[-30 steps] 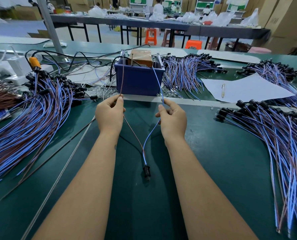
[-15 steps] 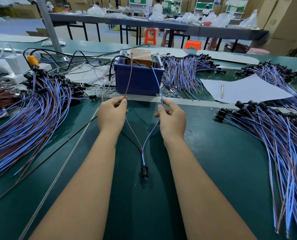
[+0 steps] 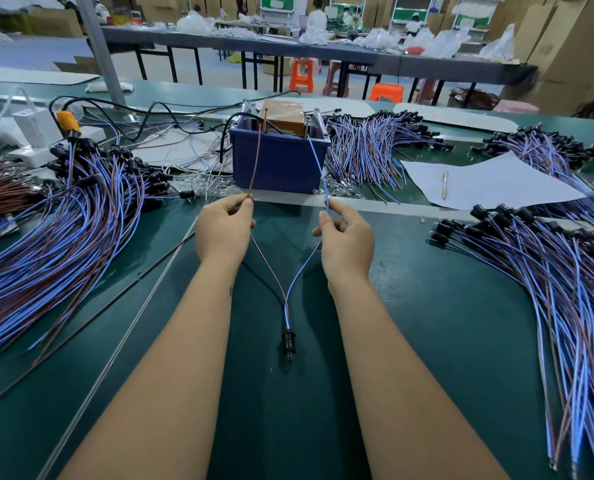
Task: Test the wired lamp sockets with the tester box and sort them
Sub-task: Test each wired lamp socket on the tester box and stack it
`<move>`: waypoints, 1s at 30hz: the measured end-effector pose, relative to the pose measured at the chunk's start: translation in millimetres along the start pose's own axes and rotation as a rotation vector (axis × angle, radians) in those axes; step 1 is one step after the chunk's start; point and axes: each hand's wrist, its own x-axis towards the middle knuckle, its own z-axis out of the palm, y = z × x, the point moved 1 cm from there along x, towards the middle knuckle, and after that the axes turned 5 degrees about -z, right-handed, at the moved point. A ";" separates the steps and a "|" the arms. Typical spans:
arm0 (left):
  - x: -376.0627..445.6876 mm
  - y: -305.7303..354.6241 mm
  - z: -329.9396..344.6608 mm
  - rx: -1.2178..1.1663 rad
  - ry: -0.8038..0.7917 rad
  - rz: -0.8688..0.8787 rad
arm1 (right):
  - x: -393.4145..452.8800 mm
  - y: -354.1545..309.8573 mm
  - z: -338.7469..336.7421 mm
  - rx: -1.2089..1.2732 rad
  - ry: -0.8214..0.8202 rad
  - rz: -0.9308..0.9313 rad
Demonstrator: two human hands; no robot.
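**Both leads held up to the tester box, socket on the mat**

Little has changed since the earlier frames: the green table (image 3: 427, 341) and the heaps of blue-and-brown wired sockets to the left (image 3: 63, 237) and right (image 3: 565, 278) lie as they did. The brown wire (image 3: 255, 157) now leans further right, its tip up at the top of the blue tester box (image 3: 278, 161); a second ago it stood nearer the box's left corner. The blue wire (image 3: 318, 161) runs to the box's right side as before.

The left hand (image 3: 224, 230) pinches the brown wire between thumb and forefinger; the right hand (image 3: 347, 237) pinches the blue one likewise. The remaining fingers curl behind the palms, out of sight. The black lamp socket (image 3: 288, 342) lies on the table between the forearms, near the body.

Where the wire tips meet the box cannot be made out. No writing is legible on the box or on the white sheet (image 3: 489, 181) with its pen (image 3: 445, 185).
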 end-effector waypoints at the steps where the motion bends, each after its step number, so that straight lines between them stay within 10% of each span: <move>1: -0.3 0.4 0.3 0.004 0.002 -0.002 | 0.3 -0.4 0.2 0.000 0.001 0.006; 30: 0.8 -1.3 0.7 0.036 -0.007 -0.038 | 3.2 -2.9 4.9 0.028 0.055 0.083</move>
